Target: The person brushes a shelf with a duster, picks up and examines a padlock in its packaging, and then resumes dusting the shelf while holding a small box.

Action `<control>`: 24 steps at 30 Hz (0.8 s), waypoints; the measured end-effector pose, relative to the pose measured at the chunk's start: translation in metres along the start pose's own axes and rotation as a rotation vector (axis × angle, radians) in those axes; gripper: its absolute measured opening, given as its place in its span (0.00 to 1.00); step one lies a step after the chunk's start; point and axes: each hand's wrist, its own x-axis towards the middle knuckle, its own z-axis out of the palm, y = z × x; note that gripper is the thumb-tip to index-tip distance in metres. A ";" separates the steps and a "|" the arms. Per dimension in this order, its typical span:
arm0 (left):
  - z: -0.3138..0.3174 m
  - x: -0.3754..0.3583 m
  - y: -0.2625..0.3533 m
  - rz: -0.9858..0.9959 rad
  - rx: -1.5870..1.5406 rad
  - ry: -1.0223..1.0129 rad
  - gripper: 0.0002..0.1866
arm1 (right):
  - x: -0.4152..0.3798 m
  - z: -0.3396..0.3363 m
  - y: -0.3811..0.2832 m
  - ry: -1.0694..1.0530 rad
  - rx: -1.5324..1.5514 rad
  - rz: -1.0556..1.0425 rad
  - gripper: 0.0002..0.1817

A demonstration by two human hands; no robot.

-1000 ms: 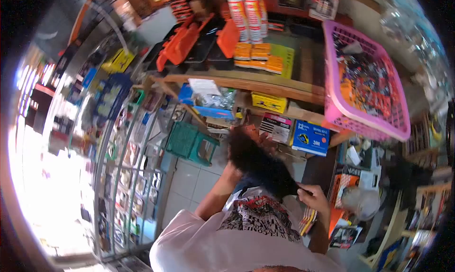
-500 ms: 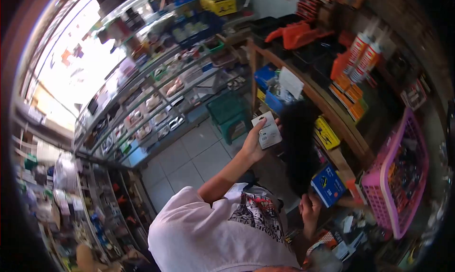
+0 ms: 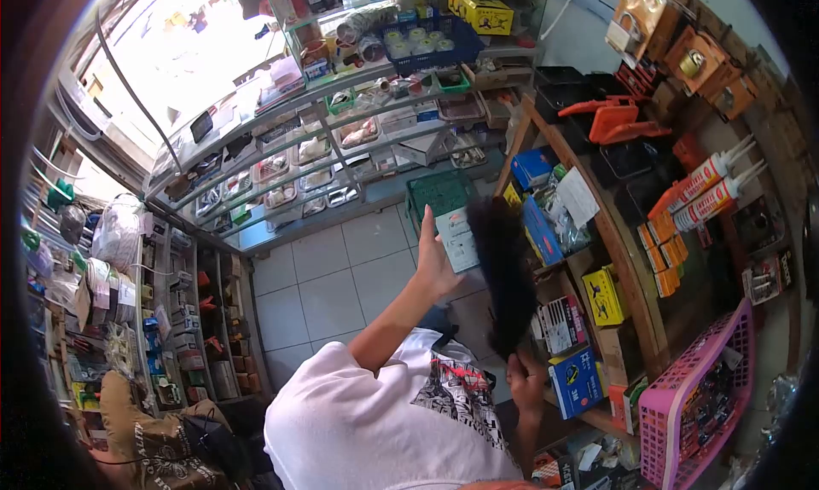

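Observation:
My left hand (image 3: 437, 268) is stretched out over the floor, gripping a flat white card pack (image 3: 458, 241) with printing on it. The thumb points up along the pack's left edge. Lower and to the right, my right hand (image 3: 526, 377) is closed around the bottom end of a black fluffy duster (image 3: 505, 277). Its dark bristles stand upright and overlap the right edge of the pack in this view. The handle is hidden in my fist. A blue 3M box (image 3: 577, 382) sits on the shelf just right of my right hand.
A green plastic stool (image 3: 439, 187) stands beyond the pack. The wooden shelf unit (image 3: 597, 221) on the right carries boxes and sealant tubes (image 3: 710, 187). A pink basket (image 3: 661, 422) is at lower right. A glass display counter (image 3: 341, 153) crosses the back.
The view has turned, so the shelves appear farther right. The pack and duster have moved left, with the pack overlapping the stool. Both hands keep their hold.

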 end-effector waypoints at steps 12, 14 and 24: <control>0.009 0.042 0.091 0.065 -0.100 -0.247 0.44 | 0.090 0.048 -0.040 -0.162 0.137 0.058 0.14; 0.010 0.041 0.112 0.098 -0.118 -0.104 0.44 | 0.110 0.054 -0.049 -0.311 0.015 0.047 0.14; -0.043 0.077 0.182 0.281 -0.025 -0.349 0.41 | 0.186 0.119 -0.074 -0.369 -0.014 -0.022 0.13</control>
